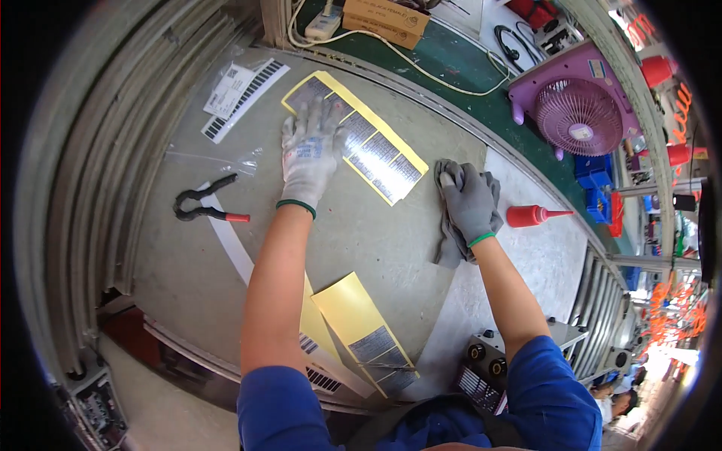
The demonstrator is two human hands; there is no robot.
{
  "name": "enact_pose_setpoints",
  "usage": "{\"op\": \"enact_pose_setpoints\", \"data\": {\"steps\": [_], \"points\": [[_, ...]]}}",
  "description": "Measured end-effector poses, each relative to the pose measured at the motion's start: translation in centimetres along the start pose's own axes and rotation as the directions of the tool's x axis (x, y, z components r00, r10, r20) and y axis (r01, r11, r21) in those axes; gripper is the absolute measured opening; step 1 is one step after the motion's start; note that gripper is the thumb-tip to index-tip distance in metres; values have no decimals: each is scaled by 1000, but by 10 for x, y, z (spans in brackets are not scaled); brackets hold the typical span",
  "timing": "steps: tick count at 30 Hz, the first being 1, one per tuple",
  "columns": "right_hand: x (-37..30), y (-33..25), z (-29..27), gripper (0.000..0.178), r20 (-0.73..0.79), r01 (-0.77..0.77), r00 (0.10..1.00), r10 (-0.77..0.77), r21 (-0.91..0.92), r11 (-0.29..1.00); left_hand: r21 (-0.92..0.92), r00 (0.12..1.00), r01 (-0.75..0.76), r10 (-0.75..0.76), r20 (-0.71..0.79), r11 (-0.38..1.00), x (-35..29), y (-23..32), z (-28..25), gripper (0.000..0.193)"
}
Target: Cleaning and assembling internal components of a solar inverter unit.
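One hooked tool (181,207): dark, with a red end, lying by the left edge of the table (376,233), across a long white strip (235,252).
Clear plastic bag (214,161): thin and creased, toward the far left corner.
Barred white strips (244,94): printed with black bars, lying at a slant in the far left corner, near the bag.
Left hand (312,143): in a pale glove with a dark green cuff, palm down, fingers extended and a little spread, lying flat on the left part of the label sheet.
Yellow sheet (352,304): toward the near edge, with dark printed panels at its nearer end, well apart from both hands.
Label sheet (382,154): yellow-bordered, with dark panels, slanting along the far edge; its right end is bare of the hand and shines.
Grey cloth (450,244): bunched toward the right side of the table, beneath the right hand.
Right hand (470,199): in a grey glove with a green cuff, closed on the cloth, well apart from the left hand.
Red bottle (526,216): lying near the right edge, its narrow nozzle pointing outward, just beside the cloth.
Purple fan (579,116): beyond the far right edge.
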State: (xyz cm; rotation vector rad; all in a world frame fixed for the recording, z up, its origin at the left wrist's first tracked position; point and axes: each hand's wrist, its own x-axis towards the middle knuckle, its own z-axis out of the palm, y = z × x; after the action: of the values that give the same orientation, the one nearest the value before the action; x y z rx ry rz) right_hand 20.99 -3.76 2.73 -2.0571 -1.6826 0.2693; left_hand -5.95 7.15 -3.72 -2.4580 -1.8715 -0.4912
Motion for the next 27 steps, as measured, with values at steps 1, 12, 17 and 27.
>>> {"op": "enact_pose_setpoints", "data": {"steps": [1, 12, 17, 27], "points": [[-1, 7, 3, 31, -112, 100, 987, -117, -147, 984, -60, 997, 2, -6, -71, 998, 2, 0, -3, 55], [8, 28, 11, 32, 66, -120, 992, 110, 181, 976, 204, 560, -685, 325, 762, 700, 110, 76, -95, 98], [10, 30, 3, 30, 97, -155, 986, 139, 180, 972, 80, 545, -582, 316, 776, 809, 119, 69, -83, 105], [9, 29, 0, 35, 87, -151, 986, 139, 149, 977, 150, 574, -620, 315, 756, 770, 115, 59, -77, 80]]}}
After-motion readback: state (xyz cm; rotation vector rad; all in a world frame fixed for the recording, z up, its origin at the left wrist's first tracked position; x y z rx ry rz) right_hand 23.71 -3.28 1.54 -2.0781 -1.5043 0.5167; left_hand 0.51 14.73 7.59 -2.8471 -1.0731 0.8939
